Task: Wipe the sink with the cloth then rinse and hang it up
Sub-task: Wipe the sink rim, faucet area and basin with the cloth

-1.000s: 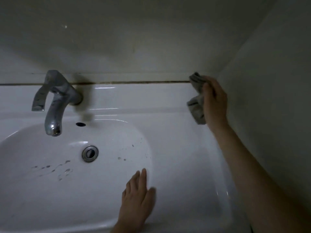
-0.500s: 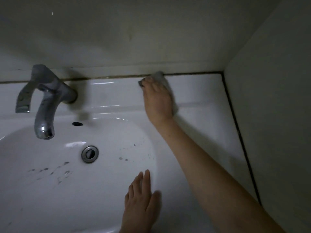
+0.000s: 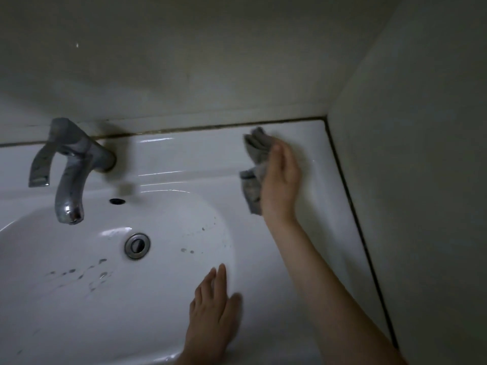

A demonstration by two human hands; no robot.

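A white ceramic sink (image 3: 184, 164) fills the lower view, with dark spots on its basin. My right hand (image 3: 280, 180) presses a crumpled grey cloth (image 3: 254, 177) flat on the sink's back ledge, near the right corner. The cloth sticks out to the left of my palm and past my fingertips. My left hand (image 3: 213, 309) lies flat with fingers apart on the basin's front right rim and holds nothing.
A chrome tap (image 3: 69, 175) with a lever stands at the back left, its spout over the basin. A metal drain (image 3: 137, 245) and an overflow hole (image 3: 117, 201) sit in the bowl. Walls close in behind and on the right, along a dark grout line (image 3: 350, 201).
My right hand swept the cloth left along the back ledge, then back right toward the corner. My left hand stayed on the rim.
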